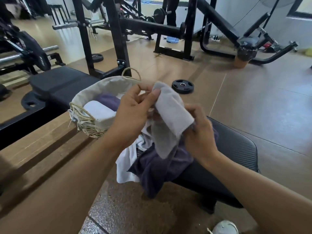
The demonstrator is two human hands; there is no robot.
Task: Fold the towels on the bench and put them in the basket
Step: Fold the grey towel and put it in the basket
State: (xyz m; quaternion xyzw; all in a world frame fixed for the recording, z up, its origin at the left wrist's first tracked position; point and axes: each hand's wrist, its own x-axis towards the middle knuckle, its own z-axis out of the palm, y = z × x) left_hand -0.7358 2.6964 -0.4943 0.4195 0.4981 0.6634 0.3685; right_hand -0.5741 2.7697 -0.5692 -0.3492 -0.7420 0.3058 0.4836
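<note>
Both hands lift a grey towel above the surface: the left grip pinches its top edge, the right grip is closed on its lower corner. Under it lie a purple towel and a white towel. Left of them, the basket holds folded towels.

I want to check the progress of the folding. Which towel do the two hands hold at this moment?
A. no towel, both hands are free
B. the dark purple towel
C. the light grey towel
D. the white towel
C: the left hand and the right hand both pinch the light grey towel above the bench, while the white towel and the dark purple towel lie below it, unfolded.
</note>
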